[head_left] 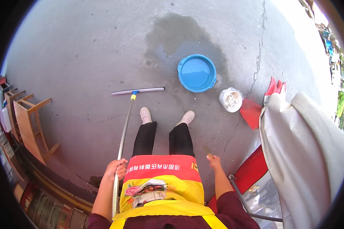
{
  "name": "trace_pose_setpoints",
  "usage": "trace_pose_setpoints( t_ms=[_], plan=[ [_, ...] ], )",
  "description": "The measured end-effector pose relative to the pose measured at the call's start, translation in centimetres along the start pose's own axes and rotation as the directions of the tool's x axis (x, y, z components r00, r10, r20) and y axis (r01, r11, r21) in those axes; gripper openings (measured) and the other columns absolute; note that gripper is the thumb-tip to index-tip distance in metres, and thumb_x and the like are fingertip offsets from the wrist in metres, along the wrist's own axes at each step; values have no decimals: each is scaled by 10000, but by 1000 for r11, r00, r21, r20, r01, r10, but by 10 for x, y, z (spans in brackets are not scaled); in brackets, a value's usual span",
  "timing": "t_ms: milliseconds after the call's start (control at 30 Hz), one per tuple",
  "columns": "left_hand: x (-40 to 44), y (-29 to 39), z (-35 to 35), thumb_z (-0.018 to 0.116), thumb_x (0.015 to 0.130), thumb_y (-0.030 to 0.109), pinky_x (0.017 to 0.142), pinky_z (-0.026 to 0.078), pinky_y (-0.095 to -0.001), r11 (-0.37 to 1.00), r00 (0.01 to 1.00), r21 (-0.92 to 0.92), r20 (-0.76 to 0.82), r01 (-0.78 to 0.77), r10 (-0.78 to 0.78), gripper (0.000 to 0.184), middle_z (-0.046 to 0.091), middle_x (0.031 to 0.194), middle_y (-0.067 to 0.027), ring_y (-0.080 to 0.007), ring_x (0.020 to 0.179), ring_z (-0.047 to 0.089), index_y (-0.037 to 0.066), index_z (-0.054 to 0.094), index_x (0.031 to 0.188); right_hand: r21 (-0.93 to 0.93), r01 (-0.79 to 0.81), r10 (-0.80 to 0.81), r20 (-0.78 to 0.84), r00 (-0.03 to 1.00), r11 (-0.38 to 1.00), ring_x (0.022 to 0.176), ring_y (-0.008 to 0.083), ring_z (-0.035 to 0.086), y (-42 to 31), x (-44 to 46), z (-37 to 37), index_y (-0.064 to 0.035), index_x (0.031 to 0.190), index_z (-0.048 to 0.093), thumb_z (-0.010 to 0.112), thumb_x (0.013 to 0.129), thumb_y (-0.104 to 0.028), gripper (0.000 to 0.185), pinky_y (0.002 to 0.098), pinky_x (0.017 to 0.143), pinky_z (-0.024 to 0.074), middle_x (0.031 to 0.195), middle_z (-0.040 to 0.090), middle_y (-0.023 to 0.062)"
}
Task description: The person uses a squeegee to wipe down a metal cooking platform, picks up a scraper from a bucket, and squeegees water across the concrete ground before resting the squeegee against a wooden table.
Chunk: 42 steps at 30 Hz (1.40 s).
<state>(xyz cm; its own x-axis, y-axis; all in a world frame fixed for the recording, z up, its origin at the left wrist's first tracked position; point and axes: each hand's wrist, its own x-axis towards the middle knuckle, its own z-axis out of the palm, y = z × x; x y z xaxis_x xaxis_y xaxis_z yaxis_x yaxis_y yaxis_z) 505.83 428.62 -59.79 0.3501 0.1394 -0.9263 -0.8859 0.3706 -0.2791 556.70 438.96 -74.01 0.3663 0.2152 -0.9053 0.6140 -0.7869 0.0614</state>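
Note:
My left hand point(116, 169) is closed round the metal pole of a floor squeegee point(138, 91), whose wide blade lies on the concrete ahead of my feet. In my right hand point(214, 162), beside the apron point(162, 183), is a small scraper point(206, 150) with its blade pointing forward. A blue basin point(197, 73) holding water stands on the floor ahead, with a wet patch point(176, 34) around and beyond it. To its right sits a white bucket point(231, 100) with pale debris inside.
Wooden stools point(31, 122) stand at the left. A red dustpan point(251, 113) lies right of the bucket, near a grey cover point(294, 145) draped at the right. A curved metal bar point(240, 194) is close to my right arm. Cracks run across the floor.

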Motion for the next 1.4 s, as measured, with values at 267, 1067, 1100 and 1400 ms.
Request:
trace_pose_setpoints(
  t_ms=[267, 1067, 1100, 1400],
  plan=[
    [-48, -71, -51, 434, 885, 193, 281, 245, -195, 915, 936, -393, 275, -97, 218, 200, 337, 449, 41, -43, 315, 308, 22, 516, 821, -93, 283, -279, 54, 959, 955, 371, 135, 445, -95, -26, -38, -18, 723, 508, 616, 766, -222, 235, 268, 309, 353, 501, 431, 29],
    [-68, -219, -301, 482, 864, 206, 323, 269, -188, -41, 505, -997, -71, -71, 860, 180, 349, 462, 56, -39, 345, 322, 40, 472, 795, -713, 452, -304, 663, 684, -536, 486, 194, 549, -386, -337, 355, 11, 866, 569, 556, 762, -110, 160, 322, 397, 464, 628, 553, 103],
    [-75, -212, -318, 482, 865, 206, 321, 270, -187, -78, 500, -994, -104, -73, 860, 180, 350, 461, 57, -37, 344, 323, 41, 473, 795, -701, 463, -279, 670, 688, -543, 480, 193, 544, -374, -349, 377, 10, 853, 564, 558, 764, -115, 154, 320, 392, 457, 623, 550, 102],
    [-133, -112, -432, 500, 856, 202, 311, 292, -182, -329, 387, -944, -311, -21, 868, 181, 363, 453, 50, -35, 341, 339, 30, 480, 803, -809, 539, -481, 578, 659, -233, 432, 181, 498, -440, -434, 641, 0, 736, 521, 578, 781, -166, 181, 304, 353, 402, 580, 517, 95]
  ],
)
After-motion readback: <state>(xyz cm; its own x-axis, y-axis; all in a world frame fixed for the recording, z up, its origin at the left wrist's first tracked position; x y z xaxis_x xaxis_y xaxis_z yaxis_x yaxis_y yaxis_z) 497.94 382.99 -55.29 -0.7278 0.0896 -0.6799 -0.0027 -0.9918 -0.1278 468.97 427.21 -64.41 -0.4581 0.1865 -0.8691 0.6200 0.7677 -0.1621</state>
